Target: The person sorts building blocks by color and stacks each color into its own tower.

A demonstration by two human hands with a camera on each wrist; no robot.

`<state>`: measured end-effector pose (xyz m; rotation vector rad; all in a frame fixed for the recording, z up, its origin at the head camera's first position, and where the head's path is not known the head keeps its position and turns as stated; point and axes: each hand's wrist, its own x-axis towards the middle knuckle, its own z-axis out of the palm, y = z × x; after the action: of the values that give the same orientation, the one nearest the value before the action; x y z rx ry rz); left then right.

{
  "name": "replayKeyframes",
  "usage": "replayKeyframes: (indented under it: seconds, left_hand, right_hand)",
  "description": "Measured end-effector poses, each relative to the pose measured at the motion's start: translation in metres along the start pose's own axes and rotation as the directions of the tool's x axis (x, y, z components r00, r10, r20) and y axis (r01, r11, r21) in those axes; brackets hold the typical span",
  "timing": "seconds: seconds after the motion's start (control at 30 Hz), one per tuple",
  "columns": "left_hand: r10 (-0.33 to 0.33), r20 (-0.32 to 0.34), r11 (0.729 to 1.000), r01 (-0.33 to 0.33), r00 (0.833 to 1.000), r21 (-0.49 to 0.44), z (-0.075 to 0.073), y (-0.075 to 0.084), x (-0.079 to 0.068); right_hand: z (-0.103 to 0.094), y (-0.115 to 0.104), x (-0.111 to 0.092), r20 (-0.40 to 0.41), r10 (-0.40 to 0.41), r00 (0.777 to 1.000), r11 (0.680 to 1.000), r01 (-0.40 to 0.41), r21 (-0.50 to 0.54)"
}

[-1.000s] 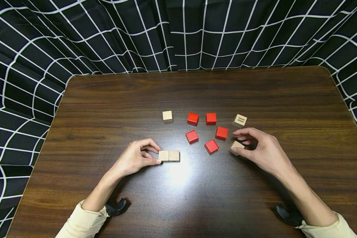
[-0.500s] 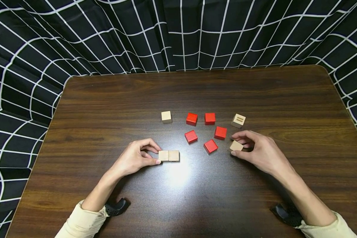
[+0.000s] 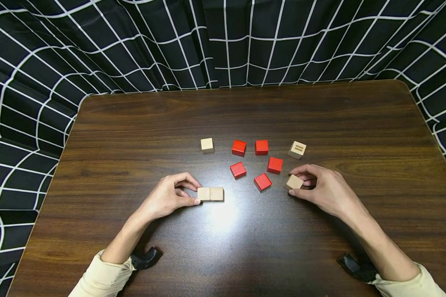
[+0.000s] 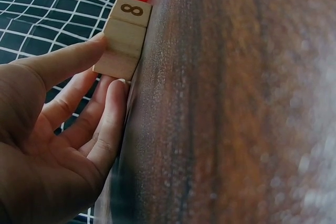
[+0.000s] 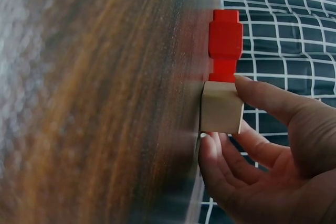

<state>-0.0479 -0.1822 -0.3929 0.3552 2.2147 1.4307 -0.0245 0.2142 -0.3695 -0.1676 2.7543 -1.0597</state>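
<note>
The left hand (image 3: 174,194) pinches one end of the abutting cube pair (image 3: 216,194), apparently the only joining, and the right hand (image 3: 327,189) a lone pale cube (image 3: 294,182), while the red cubes (image 3: 274,165), equals-marked cube (image 3: 297,149) and far cube (image 3: 207,145) lie separate on the bench (image 3: 134,132).

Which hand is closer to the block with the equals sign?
Right. In the head view, the right hand is just below the equals-sign block; the left hand is well off to its lower left.
</note>
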Motion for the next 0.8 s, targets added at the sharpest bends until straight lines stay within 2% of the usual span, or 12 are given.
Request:
replayKeyframes:
  seconds: [0.5, 0.8]
  left_hand:
    - [-0.002, -0.001, 1.0, 0.002, 1.0, 0.002, 0.0002, 0.0009, 0.0]
    - [-0.001, 0.014, 1.0, 0.001, 1.0, -0.027, 0.0, 0.0006, -0.0001]
  right_hand:
    - [-0.001, -0.0011, -0.0003, -0.017, -0.006, 1.0, 1.0, 0.006, -0.006]
    - [-0.0017, -0.0059, 0.0021, -0.05, -0.066, 0.997, 0.998, 0.065, -0.014]
